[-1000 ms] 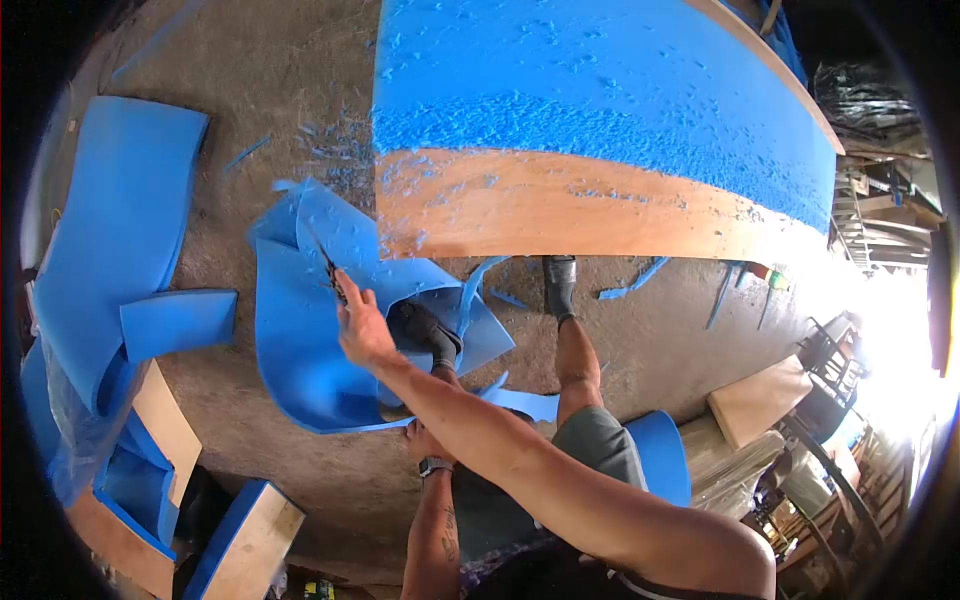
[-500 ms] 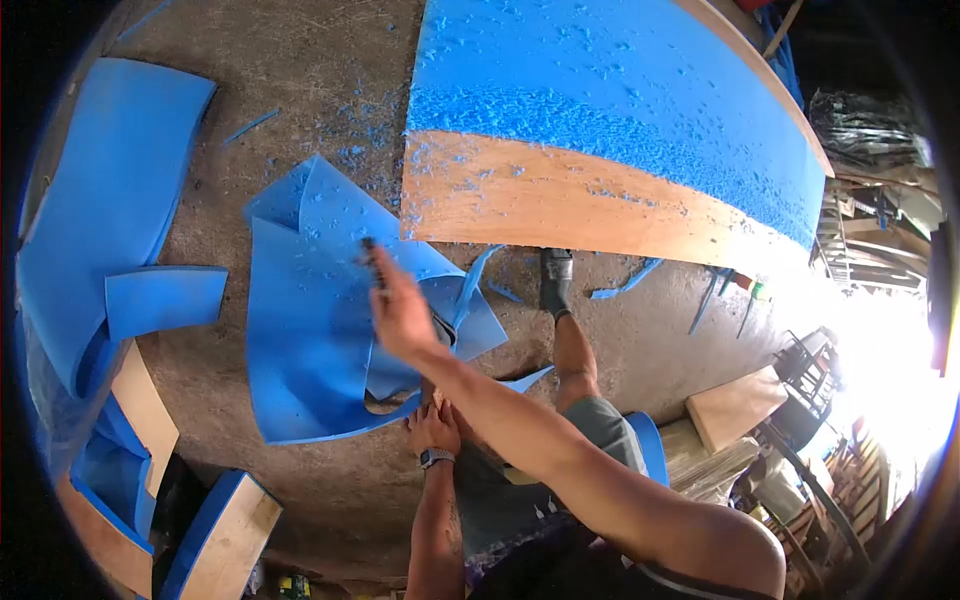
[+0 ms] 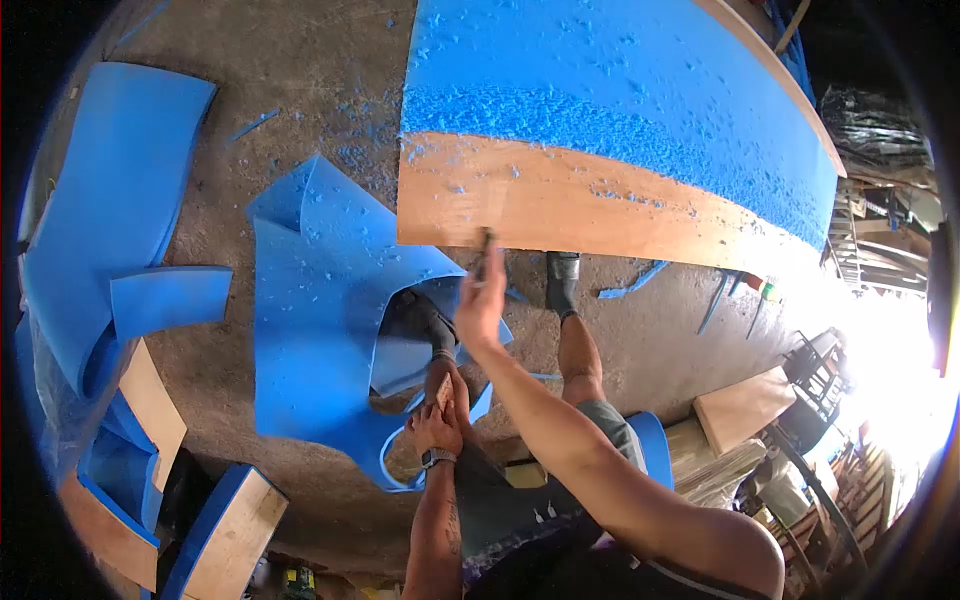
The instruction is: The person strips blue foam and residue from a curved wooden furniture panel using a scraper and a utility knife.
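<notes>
A rough grey-brown concrete floor [image 3: 650, 330] spreads below and to the left of the right hand [image 3: 480, 300]. Far to that hand's right, harsh daylight [image 3: 900, 380] floods over a wooden block [image 3: 745, 405] and dark clutter.

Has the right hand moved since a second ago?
Yes. The right hand, gripping a dark tool, went rightwards, from over the loose blue foam sheet to the near edge of the wooden board.

Dark tool [image 3: 487, 244] was held by right hand [image 3: 481, 303] at bare edge of wooden board [image 3: 560, 205]; left hand [image 3: 436, 428] was laid on knee [image 3: 446, 386]; blue foam sheet [image 3: 310, 300] was spread on floor [image 3: 290, 70].
</notes>
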`<move>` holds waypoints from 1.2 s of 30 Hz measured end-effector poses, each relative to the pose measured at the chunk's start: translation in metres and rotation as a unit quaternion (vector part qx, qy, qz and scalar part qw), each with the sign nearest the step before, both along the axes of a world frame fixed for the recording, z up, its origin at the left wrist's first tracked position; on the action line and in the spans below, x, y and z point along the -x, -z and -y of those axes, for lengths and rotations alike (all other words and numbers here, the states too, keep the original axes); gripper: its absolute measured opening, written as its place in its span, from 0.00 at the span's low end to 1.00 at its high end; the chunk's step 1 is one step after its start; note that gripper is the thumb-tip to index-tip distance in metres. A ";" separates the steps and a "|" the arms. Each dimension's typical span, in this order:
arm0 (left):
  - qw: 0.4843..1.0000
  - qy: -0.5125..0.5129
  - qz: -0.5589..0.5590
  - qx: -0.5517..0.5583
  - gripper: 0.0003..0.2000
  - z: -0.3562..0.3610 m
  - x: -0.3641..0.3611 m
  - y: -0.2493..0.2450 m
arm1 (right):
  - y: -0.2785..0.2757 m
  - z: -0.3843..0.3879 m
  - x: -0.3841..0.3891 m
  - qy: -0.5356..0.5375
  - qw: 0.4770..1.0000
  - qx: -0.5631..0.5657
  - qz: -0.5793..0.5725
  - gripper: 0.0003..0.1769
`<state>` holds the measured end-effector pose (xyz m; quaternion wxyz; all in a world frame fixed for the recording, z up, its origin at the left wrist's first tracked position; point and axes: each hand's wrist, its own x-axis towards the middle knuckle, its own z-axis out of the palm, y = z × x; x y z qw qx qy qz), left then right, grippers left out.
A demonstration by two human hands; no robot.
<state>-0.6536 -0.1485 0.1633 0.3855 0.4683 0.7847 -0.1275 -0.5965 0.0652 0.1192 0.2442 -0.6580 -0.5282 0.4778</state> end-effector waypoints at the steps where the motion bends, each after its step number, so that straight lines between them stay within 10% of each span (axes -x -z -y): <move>1: 1.000 0.002 -0.014 -0.023 0.18 0.004 -0.002 0.002 | 0.008 0.012 0.003 -0.038 0.999 0.015 0.005 0.32; 7: 1.000 -0.020 -0.002 -0.002 0.18 0.004 -0.005 0.003 | -0.017 0.011 0.009 -0.136 0.989 0.053 0.013 0.33; 12: 0.999 -0.037 -0.010 -0.003 0.19 -0.002 -0.008 -0.001 | 0.006 -0.005 -0.042 0.172 0.982 0.021 0.078 0.32; 14: 1.000 -0.017 -0.019 -0.018 0.19 -0.005 -0.011 -0.002 | 0.003 0.001 -0.031 -0.167 0.972 0.163 0.029 0.33; 16: 1.000 -0.006 -0.016 -0.017 0.19 -0.004 -0.012 -0.002 | -0.001 -0.001 -0.033 -0.240 0.961 0.136 0.009 0.34; 19: 1.000 -0.008 0.003 0.001 0.19 -0.005 -0.013 0.003 | -0.007 -0.046 -0.074 0.046 0.995 -0.059 0.059 0.30; 21: 1.000 -0.007 0.010 0.015 0.19 -0.007 -0.011 -0.001 | 0.025 -0.093 -0.125 0.273 0.938 -0.215 0.007 0.25; 22: 1.000 -0.006 0.007 0.017 0.19 -0.006 -0.010 -0.001 | 0.029 -0.119 -0.158 0.307 0.897 -0.272 0.167 0.22; 24: 1.000 -0.005 0.003 0.019 0.19 -0.007 -0.012 0.000 | 0.068 -0.122 -0.167 0.336 0.940 -0.037 -0.043 0.18; 27: 1.000 0.001 -0.009 -0.001 0.19 -0.004 -0.014 0.006 | 0.062 -0.111 -0.084 0.061 0.977 -0.041 0.199 0.17; 32: 1.000 0.015 -0.016 0.009 0.19 -0.017 -0.015 0.003 | 0.002 -0.083 -0.020 -0.250 0.964 -0.052 0.068 0.32; 36: 1.000 0.016 -0.019 -0.007 0.19 -0.016 -0.017 0.004 | 0.013 -0.148 -0.165 0.208 0.969 -0.117 0.063 0.22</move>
